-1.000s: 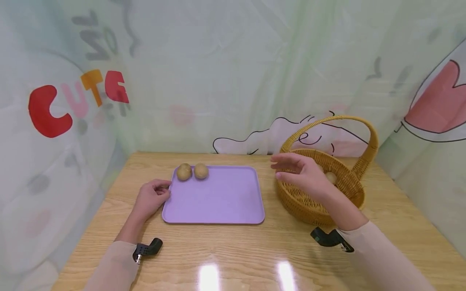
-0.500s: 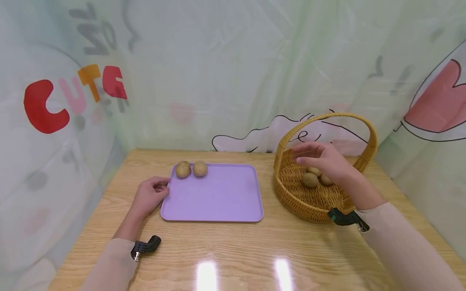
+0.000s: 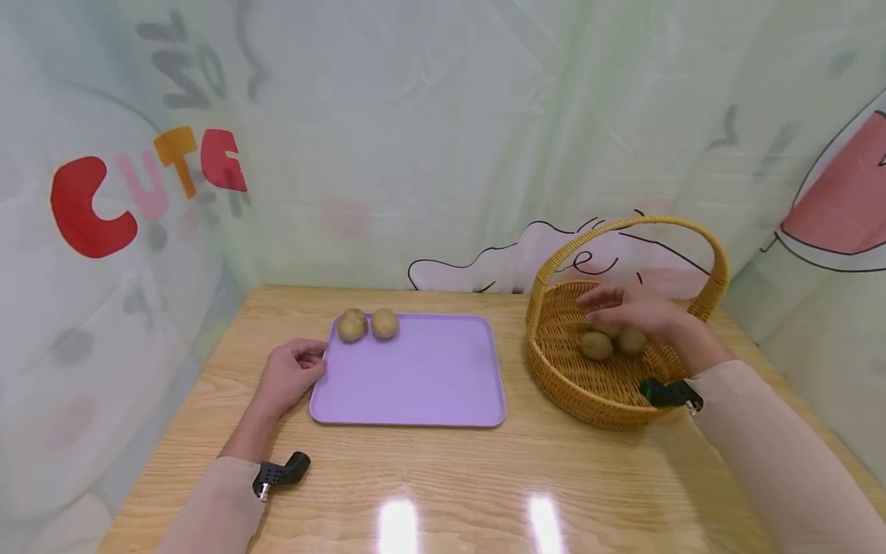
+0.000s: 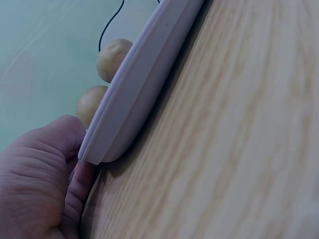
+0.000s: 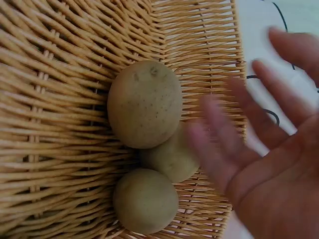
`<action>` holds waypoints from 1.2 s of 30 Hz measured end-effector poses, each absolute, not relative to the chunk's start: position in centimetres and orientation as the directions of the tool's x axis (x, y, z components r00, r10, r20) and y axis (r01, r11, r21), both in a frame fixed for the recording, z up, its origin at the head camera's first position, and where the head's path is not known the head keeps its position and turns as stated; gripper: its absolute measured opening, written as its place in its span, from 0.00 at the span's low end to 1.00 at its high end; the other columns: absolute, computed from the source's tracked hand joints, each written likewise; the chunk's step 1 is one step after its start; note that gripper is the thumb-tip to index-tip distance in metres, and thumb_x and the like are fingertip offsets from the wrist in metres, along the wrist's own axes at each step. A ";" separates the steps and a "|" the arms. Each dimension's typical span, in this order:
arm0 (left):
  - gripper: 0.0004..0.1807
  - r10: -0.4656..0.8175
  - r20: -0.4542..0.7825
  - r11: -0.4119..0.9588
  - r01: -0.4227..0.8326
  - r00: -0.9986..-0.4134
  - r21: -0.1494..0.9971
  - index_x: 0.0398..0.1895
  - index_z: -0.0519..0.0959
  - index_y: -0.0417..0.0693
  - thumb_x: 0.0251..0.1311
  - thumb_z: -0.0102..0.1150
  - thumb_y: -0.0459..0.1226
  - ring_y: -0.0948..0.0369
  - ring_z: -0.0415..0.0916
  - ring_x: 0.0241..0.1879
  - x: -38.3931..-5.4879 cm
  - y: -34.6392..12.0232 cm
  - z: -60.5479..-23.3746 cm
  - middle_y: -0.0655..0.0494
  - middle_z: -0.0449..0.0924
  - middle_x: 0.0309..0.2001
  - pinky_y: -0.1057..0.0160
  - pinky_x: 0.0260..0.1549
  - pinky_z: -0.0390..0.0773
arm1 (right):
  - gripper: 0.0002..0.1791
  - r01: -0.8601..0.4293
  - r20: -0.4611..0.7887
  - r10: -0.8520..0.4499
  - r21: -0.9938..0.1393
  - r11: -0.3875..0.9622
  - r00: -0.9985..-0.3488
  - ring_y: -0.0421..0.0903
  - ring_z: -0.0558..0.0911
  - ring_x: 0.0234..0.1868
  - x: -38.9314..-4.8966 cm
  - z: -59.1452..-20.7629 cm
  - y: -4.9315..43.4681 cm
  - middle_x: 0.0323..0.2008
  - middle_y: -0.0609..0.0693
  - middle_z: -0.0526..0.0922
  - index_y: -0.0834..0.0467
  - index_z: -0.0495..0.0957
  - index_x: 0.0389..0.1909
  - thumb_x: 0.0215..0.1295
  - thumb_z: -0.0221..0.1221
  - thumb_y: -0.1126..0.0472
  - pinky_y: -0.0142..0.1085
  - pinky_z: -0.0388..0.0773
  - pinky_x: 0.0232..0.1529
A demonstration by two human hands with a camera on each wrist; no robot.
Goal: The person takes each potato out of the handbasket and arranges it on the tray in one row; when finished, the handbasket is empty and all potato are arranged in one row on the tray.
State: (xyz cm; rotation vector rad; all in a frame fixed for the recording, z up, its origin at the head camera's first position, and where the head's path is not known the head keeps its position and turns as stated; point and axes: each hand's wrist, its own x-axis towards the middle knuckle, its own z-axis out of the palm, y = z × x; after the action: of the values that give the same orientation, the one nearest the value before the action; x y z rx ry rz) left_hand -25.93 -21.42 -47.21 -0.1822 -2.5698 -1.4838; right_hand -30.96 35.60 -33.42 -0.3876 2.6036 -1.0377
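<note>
My left hand is at the left edge of a purple tray. In the left wrist view its thumb lies at the rim with a finger tucked below, pinching the edge. Two brown potatoes sit side by side in the tray's far left corner. My right hand hovers inside a wicker basket, fingers spread and holding nothing. Below it lie three potatoes, grouped together; in the head view the hand partly covers the rearmost. The right wrist view shows the fingers blurred, close beside them.
The basket's tall arched handle rises over the right hand and forearm. Wooden tabletop extends in front of tray and basket. A printed curtain hangs behind the table and along its sides.
My right hand has moved right from the basket's left rim, then lowered over the potatoes inside. The left hand has stayed at the tray's edge.
</note>
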 end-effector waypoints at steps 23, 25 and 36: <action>0.16 0.027 0.222 0.473 0.208 -0.975 0.856 0.48 0.82 0.36 0.55 0.63 0.28 0.57 0.77 0.35 -26.1 -21.3 -47.3 0.47 0.81 0.38 0.69 0.31 0.78 | 0.20 -0.180 -0.305 -0.448 -0.623 0.761 -0.840 0.49 0.77 0.43 -31.7 -36.1 34.3 0.46 0.56 0.82 0.64 0.81 0.49 0.56 0.69 0.60 0.40 0.75 0.45; 0.16 0.025 0.220 0.470 0.206 -0.975 0.858 0.48 0.82 0.36 0.55 0.64 0.28 0.56 0.77 0.35 -26.2 -21.0 -47.4 0.47 0.81 0.38 0.69 0.32 0.78 | 0.20 -0.175 -0.316 -0.442 -0.613 0.770 -0.839 0.48 0.78 0.42 -31.7 -36.2 34.3 0.44 0.54 0.82 0.63 0.82 0.48 0.57 0.69 0.58 0.40 0.75 0.44; 0.16 0.045 0.216 0.485 0.210 -0.975 0.849 0.48 0.82 0.37 0.55 0.63 0.28 0.57 0.77 0.35 -26.5 -20.2 -47.2 0.48 0.81 0.39 0.68 0.32 0.78 | 0.21 -0.173 -0.287 -0.429 -0.622 0.763 -0.857 0.48 0.79 0.42 -30.8 -36.2 35.2 0.43 0.54 0.83 0.64 0.82 0.48 0.58 0.69 0.56 0.38 0.77 0.43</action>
State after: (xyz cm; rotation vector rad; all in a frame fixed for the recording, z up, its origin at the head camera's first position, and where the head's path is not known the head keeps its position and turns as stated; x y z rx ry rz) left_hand -26.50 -20.19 -47.15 -0.2220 -2.5621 -1.4992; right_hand -30.79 35.16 -36.18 -0.4572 2.5420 -0.8397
